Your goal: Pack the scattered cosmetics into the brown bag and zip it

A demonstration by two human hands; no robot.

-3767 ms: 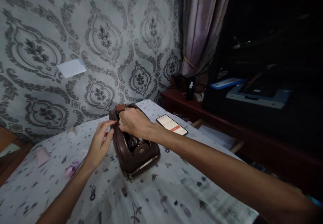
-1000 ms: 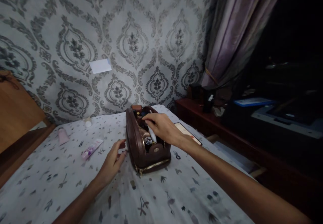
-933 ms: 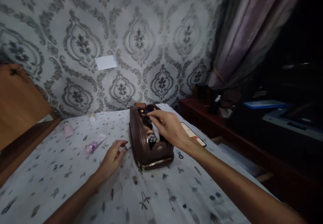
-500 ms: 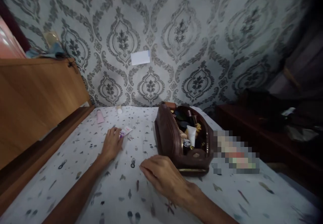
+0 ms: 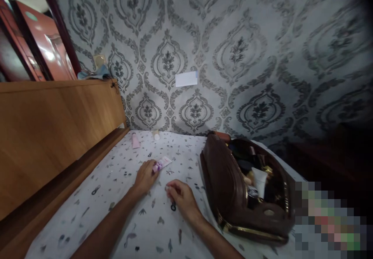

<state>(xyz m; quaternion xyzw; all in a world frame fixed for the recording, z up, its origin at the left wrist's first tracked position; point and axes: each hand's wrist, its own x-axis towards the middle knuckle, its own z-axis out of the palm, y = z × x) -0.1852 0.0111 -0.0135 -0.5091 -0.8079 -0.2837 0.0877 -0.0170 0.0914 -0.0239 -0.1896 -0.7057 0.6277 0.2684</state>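
Note:
My left hand (image 5: 145,176) lies on the patterned white sheet (image 5: 116,212), fingers curled round the near end of a small pink and white tube (image 5: 162,163). Just to its right my right hand (image 5: 180,196) rests on the sheet with its fingers bent and nothing visible in them. A brown zip-top toiletry bag (image 5: 230,185) stands open to the right of both hands. Inside it I see a white tube (image 5: 259,180) and several small bottles.
A pink tube (image 5: 135,140) and a small white bottle (image 5: 156,135) lie near the wallpapered wall. A wooden headboard (image 5: 52,130) runs along the left. A blurred patch (image 5: 329,220) covers something at the bag's right. A white card (image 5: 186,79) is stuck on the wall.
My right hand has left the bag, where it set down the white tube, and now rests on the sheet. My left hand reached left to the pink and white tube. The view swung left.

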